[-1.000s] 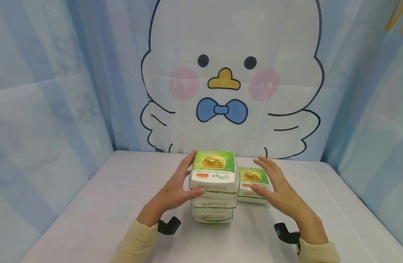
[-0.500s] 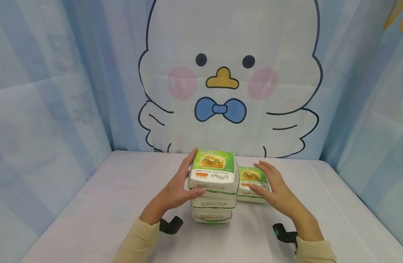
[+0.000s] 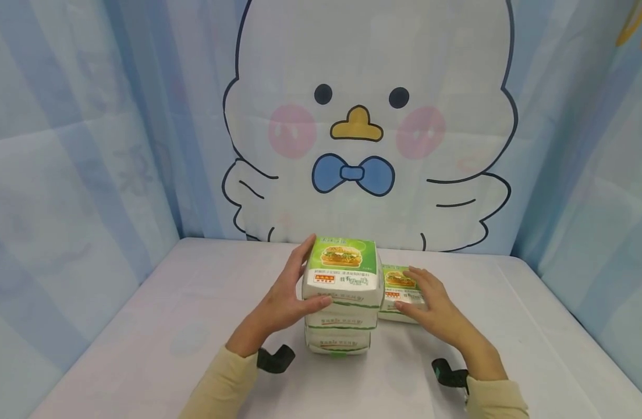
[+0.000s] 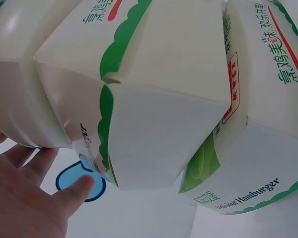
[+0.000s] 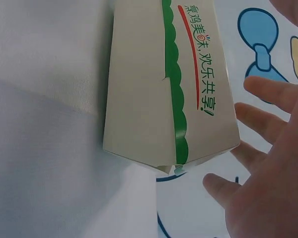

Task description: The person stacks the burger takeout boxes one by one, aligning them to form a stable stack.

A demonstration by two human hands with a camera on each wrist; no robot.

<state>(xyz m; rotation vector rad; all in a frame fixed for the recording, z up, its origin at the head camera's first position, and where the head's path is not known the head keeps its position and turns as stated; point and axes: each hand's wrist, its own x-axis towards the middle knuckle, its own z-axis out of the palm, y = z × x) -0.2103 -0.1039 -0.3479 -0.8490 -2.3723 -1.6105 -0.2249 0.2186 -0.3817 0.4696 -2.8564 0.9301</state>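
Observation:
Three white and green hamburger boxes are stacked near the middle of the table; the top box (image 3: 341, 262) sits slightly right of the two under it. My left hand (image 3: 279, 302) grips this top box at its left side, thumb on the front face and index finger at the back left corner. In the left wrist view, the middle box (image 4: 164, 129) shows close up. A single hamburger box (image 3: 396, 291) lies right of the stack, partly hidden by it. Over its right side, my right hand (image 3: 441, 314) hovers with fingers spread; the right wrist view shows fingertips near the box's edge.
The boxes stand on a white tablecloth (image 3: 205, 343). A curtain with a cartoon chick (image 3: 362, 215) hangs behind the table's back edge, and blue and white curtains (image 3: 64, 174) flank both sides. Black wrist mounts (image 3: 276, 359) jut inward from each wrist.
My right hand has moved down and left, closer over the single box. My left hand stays at the top of the stack, and the top box has shifted slightly right.

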